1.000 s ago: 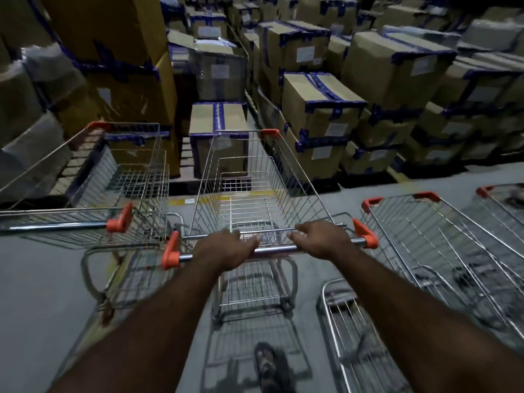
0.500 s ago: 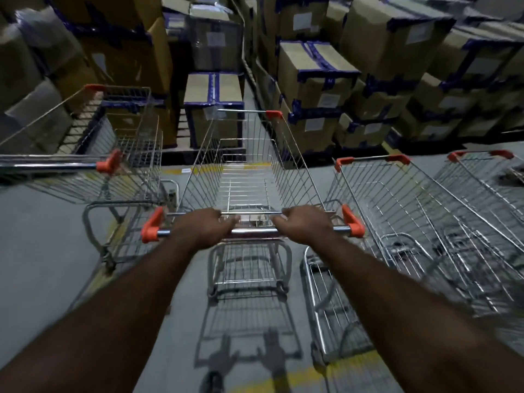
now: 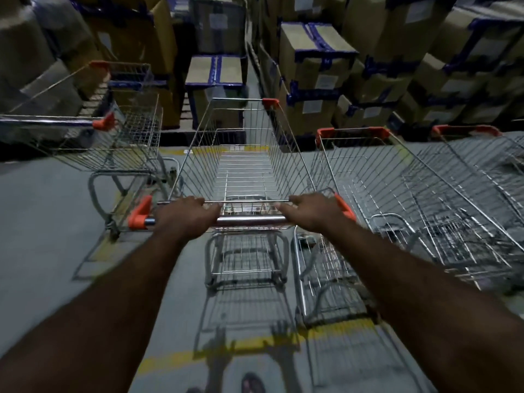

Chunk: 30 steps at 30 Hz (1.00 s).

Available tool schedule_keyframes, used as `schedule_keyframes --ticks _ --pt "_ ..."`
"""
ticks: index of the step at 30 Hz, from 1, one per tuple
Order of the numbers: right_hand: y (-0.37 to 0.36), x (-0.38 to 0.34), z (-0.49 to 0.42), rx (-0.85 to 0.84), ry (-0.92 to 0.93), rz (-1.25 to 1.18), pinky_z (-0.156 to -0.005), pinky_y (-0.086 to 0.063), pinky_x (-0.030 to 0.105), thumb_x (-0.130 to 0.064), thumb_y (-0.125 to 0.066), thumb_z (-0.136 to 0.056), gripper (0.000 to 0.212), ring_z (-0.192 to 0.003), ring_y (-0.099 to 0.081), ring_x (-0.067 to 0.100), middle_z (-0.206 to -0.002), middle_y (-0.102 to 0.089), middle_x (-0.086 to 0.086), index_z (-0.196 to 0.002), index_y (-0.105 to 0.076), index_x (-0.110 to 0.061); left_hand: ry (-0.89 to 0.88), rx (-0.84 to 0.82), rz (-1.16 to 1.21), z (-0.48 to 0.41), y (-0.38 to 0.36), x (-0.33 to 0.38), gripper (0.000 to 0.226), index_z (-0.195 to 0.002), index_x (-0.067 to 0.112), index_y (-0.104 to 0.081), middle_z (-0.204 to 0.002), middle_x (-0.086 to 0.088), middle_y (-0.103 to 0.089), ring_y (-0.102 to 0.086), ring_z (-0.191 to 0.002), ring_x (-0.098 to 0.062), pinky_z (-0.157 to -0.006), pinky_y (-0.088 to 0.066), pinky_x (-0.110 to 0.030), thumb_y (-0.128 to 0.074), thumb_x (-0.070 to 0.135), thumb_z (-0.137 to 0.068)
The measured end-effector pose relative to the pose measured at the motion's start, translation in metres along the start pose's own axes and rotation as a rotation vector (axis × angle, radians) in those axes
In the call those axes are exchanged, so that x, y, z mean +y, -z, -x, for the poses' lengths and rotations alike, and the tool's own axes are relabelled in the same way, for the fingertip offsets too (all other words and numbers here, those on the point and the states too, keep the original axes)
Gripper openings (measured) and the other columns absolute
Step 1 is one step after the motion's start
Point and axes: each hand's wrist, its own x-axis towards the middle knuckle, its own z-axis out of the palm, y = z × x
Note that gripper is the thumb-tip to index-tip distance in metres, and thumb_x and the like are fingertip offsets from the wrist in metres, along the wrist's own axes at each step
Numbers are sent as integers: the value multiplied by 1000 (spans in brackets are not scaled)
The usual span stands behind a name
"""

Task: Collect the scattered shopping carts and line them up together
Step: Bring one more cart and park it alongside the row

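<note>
A wire shopping cart [image 3: 243, 165] with orange corner caps stands straight ahead of me. My left hand [image 3: 187, 214] and my right hand [image 3: 309, 212] both grip its metal handle bar [image 3: 249, 221], knuckles up. Close on its right stands a second cart [image 3: 397, 194], with a third cart [image 3: 487, 165] beyond it. To the left stands another cart [image 3: 119, 137], turned sideways, its handle pointing left.
Stacks of taped cardboard boxes [image 3: 317, 72] on pallets fill the far side, just past the carts' noses. Yellow floor lines [image 3: 226, 350] cross the grey concrete near my feet. Open floor [image 3: 42, 222] lies to the left.
The cart in my hands has rolled forward toward the boxes, drawing level with the cart on its right. The left cart has slid back and out to the side.
</note>
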Motion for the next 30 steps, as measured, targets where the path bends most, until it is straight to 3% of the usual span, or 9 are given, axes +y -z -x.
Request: schedule_keyframes --ticks 4,9,16,21,26,30 --pt "-10 10 21 32 -14 45 -116 -24 54 -84 -19 -91 87 -140 -47 29 -149 -55 7 -151 -48 -28 -12 -108 43 21 -3 1 91 -143 26 -52 -150 -8 -50 -49 -134 -31 -106 -38 -49 -17 86 -82" --pt "-27 13 46 65 -21 39 -117 -24 55 -88 -15 -85 94 -135 -52 28 -144 -60 7 -149 -50 -28 2 -162 91 45 -9 -14 124 -139 26 -54 -150 -7 -50 -49 -134 -31 -108 -38 -52 -1 104 -58" --pt "-41 9 101 105 -1 28 -115 -34 50 -86 -18 -87 93 -132 -55 27 -138 -65 6 -145 -56 -23 -22 -144 49 106 -17 -16 120 -147 24 -47 -156 -8 -42 -39 -141 -36 -113 -32 -54 1 99 -66" --pt "-55 -5 139 112 15 7 -111 -38 50 -87 -15 -83 100 -124 -60 27 -117 -74 6 -138 -61 -18 -27 -131 7 145 -26 -27 118 -152 29 -40 -161 -4 -35 -32 -145 -37 -115 -29 -54 3 98 -67" --pt "-62 -10 170 97 14 -30 -107 -44 48 -86 -22 -85 96 -126 -59 31 -131 -68 10 -136 -62 -15 -17 -150 21 170 -37 -38 124 -151 33 -40 -160 -3 -36 -34 -144 -36 -115 -29 -56 7 102 -60" --pt "-70 -7 174 64 10 3 -107 -40 52 -92 -15 -79 100 -125 -58 31 -141 -63 5 -112 -76 -20 16 -136 -15 189 -37 -35 116 -153 35 -37 -160 0 -36 -37 -143 -35 -114 -31 -51 4 98 -65"
